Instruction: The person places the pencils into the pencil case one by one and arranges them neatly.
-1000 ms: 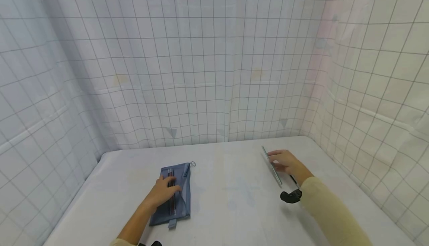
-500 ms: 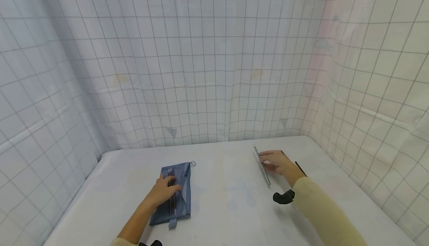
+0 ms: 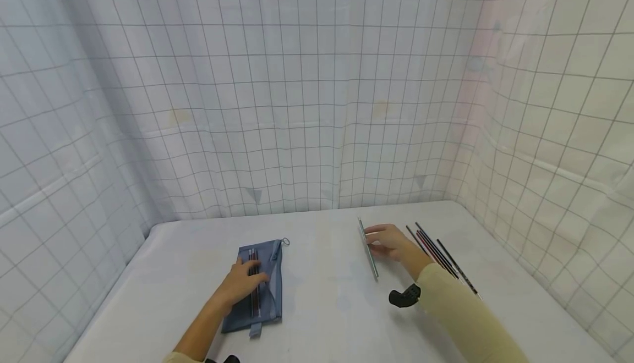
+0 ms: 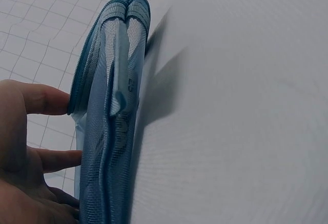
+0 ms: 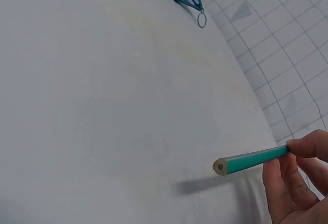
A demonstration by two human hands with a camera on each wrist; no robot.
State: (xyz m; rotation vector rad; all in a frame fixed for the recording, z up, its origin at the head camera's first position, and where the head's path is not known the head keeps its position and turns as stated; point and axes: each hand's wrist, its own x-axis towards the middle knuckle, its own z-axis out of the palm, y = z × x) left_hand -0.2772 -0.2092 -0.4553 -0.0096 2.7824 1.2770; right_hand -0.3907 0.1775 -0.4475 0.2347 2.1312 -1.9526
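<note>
My right hand (image 3: pixel 391 242) pinches a green and grey pencil (image 5: pixel 256 160) between thumb and fingertips, above the white table. Its flat, unsharpened end faces the camera in the right wrist view, and its shadow falls on the cloth below. My left hand (image 3: pixel 242 281) rests on a blue mesh pencil case (image 3: pixel 271 297) at the left, fingertips touching its upper side and zipper edge in the left wrist view. Several dark pencils (image 3: pixel 255 297) show along the middle of the case, partly covered by the fingers.
Several dark and red pencils (image 3: pixel 438 253) lie slantwise on the table behind the right forearm. A metal ring (image 5: pixel 202 19) hangs from the case's far corner. White grid-patterned curtains (image 3: pixel 317 104) enclose the table (image 3: pixel 327 319) at the back and sides.
The right hand has moved left with the green and grey pencil, uncovering the pencils lying at the right. The left hand and the pencil case have stayed in place.
</note>
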